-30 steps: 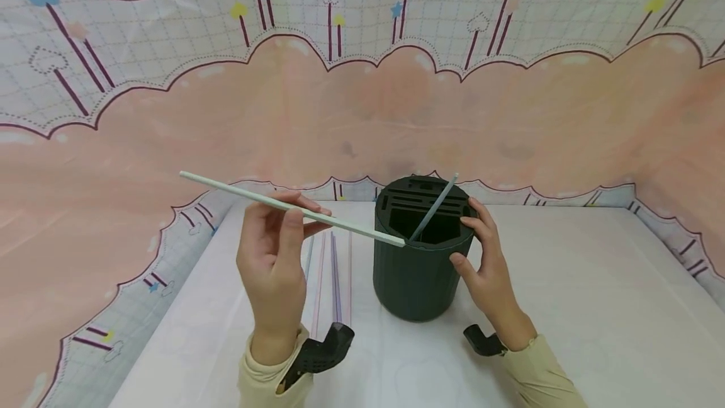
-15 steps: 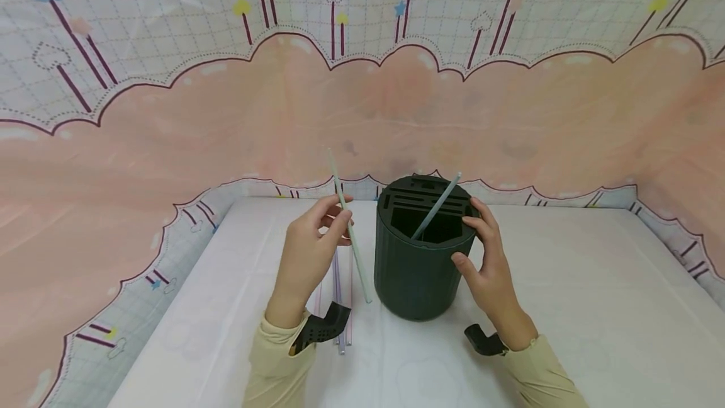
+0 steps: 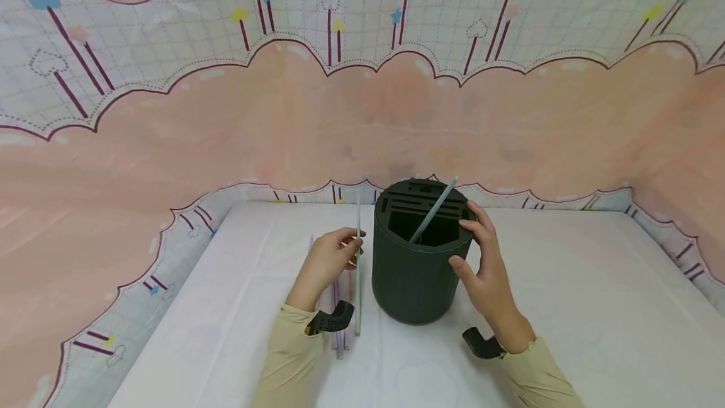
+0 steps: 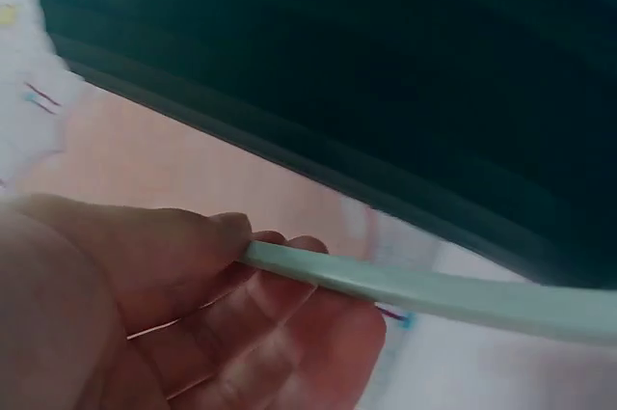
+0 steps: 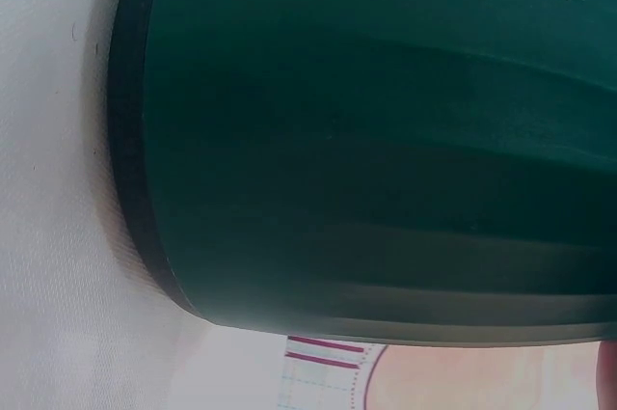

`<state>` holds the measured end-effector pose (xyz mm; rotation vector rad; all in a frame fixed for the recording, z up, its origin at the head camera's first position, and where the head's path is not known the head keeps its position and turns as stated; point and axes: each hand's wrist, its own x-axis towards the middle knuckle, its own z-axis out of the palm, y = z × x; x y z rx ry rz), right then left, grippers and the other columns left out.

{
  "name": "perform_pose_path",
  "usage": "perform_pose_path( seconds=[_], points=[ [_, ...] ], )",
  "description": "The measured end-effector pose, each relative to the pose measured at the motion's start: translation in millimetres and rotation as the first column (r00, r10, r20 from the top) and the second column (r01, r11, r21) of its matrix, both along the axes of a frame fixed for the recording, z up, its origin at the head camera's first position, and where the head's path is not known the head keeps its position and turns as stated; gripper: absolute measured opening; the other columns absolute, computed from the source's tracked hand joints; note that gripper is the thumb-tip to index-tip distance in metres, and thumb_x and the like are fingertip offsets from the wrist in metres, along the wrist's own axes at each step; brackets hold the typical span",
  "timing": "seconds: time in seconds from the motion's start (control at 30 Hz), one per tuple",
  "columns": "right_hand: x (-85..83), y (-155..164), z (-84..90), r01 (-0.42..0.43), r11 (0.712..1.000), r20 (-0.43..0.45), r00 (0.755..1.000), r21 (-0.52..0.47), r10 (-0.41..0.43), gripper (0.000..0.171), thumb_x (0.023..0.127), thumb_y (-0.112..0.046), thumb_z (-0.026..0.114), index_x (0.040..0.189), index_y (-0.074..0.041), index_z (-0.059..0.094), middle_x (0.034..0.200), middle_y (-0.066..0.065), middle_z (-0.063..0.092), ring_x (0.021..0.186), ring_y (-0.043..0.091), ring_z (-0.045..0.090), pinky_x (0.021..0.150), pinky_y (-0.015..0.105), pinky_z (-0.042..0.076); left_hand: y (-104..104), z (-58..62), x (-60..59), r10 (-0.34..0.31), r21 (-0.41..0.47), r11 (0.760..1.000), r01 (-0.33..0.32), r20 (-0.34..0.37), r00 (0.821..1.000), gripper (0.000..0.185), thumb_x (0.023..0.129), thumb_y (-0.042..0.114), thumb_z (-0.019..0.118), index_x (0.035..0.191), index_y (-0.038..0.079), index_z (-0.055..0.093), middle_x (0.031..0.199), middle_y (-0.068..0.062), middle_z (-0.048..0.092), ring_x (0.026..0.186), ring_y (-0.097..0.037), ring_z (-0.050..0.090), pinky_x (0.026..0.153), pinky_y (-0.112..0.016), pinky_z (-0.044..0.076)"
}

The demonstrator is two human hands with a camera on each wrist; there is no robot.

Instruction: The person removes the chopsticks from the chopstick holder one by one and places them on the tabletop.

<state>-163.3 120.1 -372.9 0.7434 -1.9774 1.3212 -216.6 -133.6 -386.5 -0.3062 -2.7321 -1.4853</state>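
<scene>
A pale green straw stands nearly upright in the head view, left of a dark green round utensil holder. My left hand pinches it between thumb and fingers. Up close in the left wrist view, the straw runs rightward from the fingertips beneath the dark holder. With thumb in front and fingers behind, my right hand grips the holder's right side near the rim. A light blue straw leans inside its large opening. The right wrist view is mostly the holder's ribbed wall.
Several purple and pink straws lie on the white tabletop, partly hidden by the left hand and wrist camera. Narrow slots cross the back of the holder's top. A patterned cloth backdrop rises behind the table.
My left hand has moved right and lower, and the green straw has swung from slanting across the holder's front to nearly upright beside it. The right hand and holder stay put.
</scene>
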Motion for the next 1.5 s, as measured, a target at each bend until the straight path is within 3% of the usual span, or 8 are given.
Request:
perform_pose_path(
  seconds=[0.2,0.4,0.53,0.67,0.8,1.17,1.33,1.5],
  points=[
    [1.7,0,0.0,0.002,1.0,0.011,1.0,0.004,-0.002,0.06,0.088,-0.04,0.052,0.122,0.008,0.039,0.142,0.02,0.022,0.129,0.034,0.022,0.1,0.055,0.019,4,-29.1,-10.8,-0.002,-0.035,0.999,0.004,0.063,0.998,0.03,0.089,0.012,0.053,0.117,0.003,0.056,0.081,-0.004,0.06,0.057,-0.012,0.058,0.052,-0.024,0.05],
    [2.1,1,2.3,-0.004,1.0,0.016,1.0,0.002,0.004,0.06,0.088,-0.04,0.052,0.121,0.008,0.039,0.142,0.02,0.021,0.129,0.035,0.021,0.097,0.061,0.018,6,-41.8,-12.6,0.07,-0.045,0.997,-0.065,0.113,0.991,0.036,0.086,0.011,0.057,0.121,0.004,0.053,0.083,-0.005,0.059,0.056,-0.012,0.057,0.051,-0.025,0.048],
    [1.8,1,3.9,-0.006,1.0,0.003,1.0,-0.001,0.006,0.061,0.088,-0.041,0.052,0.121,0.009,0.039,0.141,0.021,0.022,0.129,0.035,0.021,0.098,0.06,0.018,8,-47.2,-13.8,0.098,-0.145,0.986,-0.083,0.093,0.991,0.041,0.084,0.013,0.061,0.122,0.003,0.052,0.077,-0.002,0.057,0.052,-0.011,0.053,0.051,-0.025,0.044],
    [1.5,0,6.2,-0.008,1.0,-0.004,1.0,-0.003,0.008,0.063,0.088,-0.043,0.051,0.12,0.009,0.039,0.141,0.021,0.022,0.129,0.035,0.022,0.099,0.057,0.018,9,-50.3,-13.9,0.091,-0.247,0.966,-0.078,0.045,0.995,0.044,0.082,0.012,0.063,0.123,0.002,0.051,0.068,0.001,0.055,0.049,-0.01,0.05,0.053,-0.026,0.041],
    [-1.1,1,4.9,-0.007,1.0,-0.012,1.0,-0.003,0.007,0.062,0.087,-0.043,0.052,0.121,0.008,0.039,0.142,0.02,0.022,0.129,0.034,0.021,0.1,0.056,0.017,10,-52.4,-13.8,0.078,-0.268,0.961,-0.069,0.025,0.997,0.046,0.081,0.01,0.064,0.124,0.001,0.049,0.065,0.001,0.053,0.047,-0.01,0.05,0.052,-0.025,0.04],
    [-17.5,15,-22.6,0.011,1.0,0.01,1.0,0.012,-0.011,0.063,0.084,-0.048,0.053,0.126,-0.002,0.041,0.145,0.007,0.02,0.131,0.03,0.019,0.101,0.054,0.018,12,-57.3,-10.1,0.061,-0.366,0.926,-0.093,-0.098,0.993,0.04,0.075,-0.001,0.063,0.113,0.006,0.058,0.08,-0.005,0.048,0.066,-0.017,0.046,0.06,-0.029,0.041],
    [-9.0,9,-13.6,0.004,1.0,0.019,1.0,0.008,-0.005,0.063,0.085,-0.045,0.054,0.124,0.002,0.04,0.144,0.01,0.021,0.131,0.029,0.02,0.1,0.056,0.018,9,-55.2,-10.0,0.024,-0.379,0.924,-0.048,-0.066,0.997,0.034,0.079,0.003,0.06,0.113,0.007,0.058,0.08,-0.004,0.049,0.065,-0.017,0.046,0.059,-0.029,0.041],
    [2.1,2,0.2,-0.005,1.0,0.023,1.0,0.001,0.005,0.06,0.087,-0.04,0.053,0.122,0.007,0.039,0.142,0.018,0.021,0.13,0.032,0.02,0.098,0.06,0.016,-3,-38.9,-8.4,-0.009,-0.365,0.931,0.004,-0.011,1.0,0.03,0.087,0.017,0.057,0.117,0.011,0.057,0.09,-0.004,0.059,0.072,-0.015,0.053,0.063,-0.031,0.044]
  ],
)
